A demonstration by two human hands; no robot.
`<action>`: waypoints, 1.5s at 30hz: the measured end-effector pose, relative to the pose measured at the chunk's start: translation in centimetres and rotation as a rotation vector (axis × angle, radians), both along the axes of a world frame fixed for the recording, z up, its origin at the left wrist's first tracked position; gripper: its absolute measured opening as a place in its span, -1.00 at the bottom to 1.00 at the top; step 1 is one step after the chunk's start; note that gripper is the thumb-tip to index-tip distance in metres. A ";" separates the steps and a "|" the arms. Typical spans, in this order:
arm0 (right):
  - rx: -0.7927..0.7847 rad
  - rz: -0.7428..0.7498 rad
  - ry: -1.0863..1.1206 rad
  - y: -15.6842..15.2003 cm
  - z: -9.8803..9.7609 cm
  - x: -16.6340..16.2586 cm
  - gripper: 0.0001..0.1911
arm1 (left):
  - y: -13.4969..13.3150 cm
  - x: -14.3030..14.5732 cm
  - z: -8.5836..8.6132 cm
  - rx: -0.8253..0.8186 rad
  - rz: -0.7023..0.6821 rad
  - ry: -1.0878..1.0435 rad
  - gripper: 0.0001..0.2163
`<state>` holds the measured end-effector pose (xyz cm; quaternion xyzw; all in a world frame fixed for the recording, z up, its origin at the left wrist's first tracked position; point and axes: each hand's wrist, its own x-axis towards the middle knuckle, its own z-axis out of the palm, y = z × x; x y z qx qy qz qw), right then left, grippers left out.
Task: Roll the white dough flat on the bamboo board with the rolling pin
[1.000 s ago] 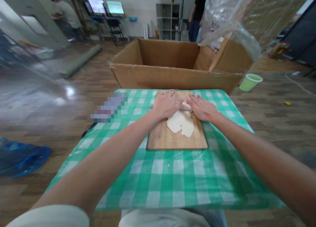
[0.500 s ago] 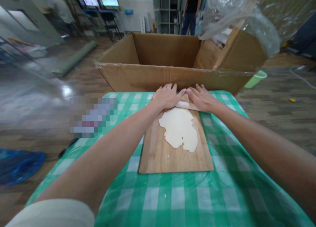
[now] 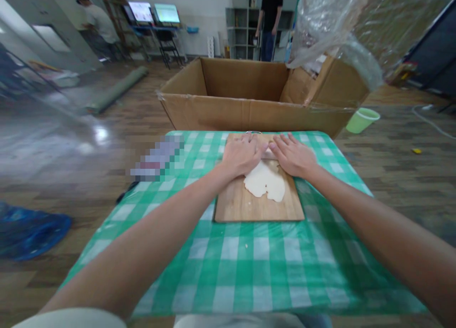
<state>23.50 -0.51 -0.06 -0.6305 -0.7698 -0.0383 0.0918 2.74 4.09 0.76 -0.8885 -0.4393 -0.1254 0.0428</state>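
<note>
A flat, uneven sheet of pale dough [image 3: 265, 183] lies on a wooden board [image 3: 231, 209], its near edge ragged with a notch and a small hole. Across its far part rests a light rolling pin [image 3: 270, 155], mostly covered by my hands. My left hand [image 3: 242, 154] lies flat over the pin's left part, fingers stretched forward. On the right part, my right hand [image 3: 294, 154] is also flat with fingers extended. The two thumbs almost meet above the middle of the pin. Both palms hide the pin's ends.
A green-and-white checked cloth [image 3: 213, 266] covers the table. Beyond the table stands a large open cardboard box [image 3: 221, 111] with plastic wrap [image 3: 335, 24]. A blurred-out flat item [image 3: 158, 157] lies at the left edge. A green bin [image 3: 362, 121] stands right; two people are farther back.
Both hands and the rolling pin have come back from the board's far end toward me, over the dough's far part. The view has tilted, showing the table's near edge.
</note>
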 end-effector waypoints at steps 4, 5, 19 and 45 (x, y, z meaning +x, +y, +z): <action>0.001 -0.042 0.016 -3.3 -0.1 -1.3 -0.09 | -3.4 -1.4 -0.5 0.048 -0.048 -0.035 -0.36; 0.005 -0.048 0.017 -4.2 -0.1 -1.6 -0.09 | -4.3 -1.7 -0.7 0.072 -0.056 -0.045 -0.36; 0.091 0.058 -0.005 -14.0 0.0 -3.4 -0.03 | -13.4 -5.0 -0.5 0.156 -0.032 -0.060 -0.37; -0.086 0.223 0.036 5.6 0.3 0.1 -0.10 | 3.0 -1.8 0.2 -0.042 0.079 0.161 -0.51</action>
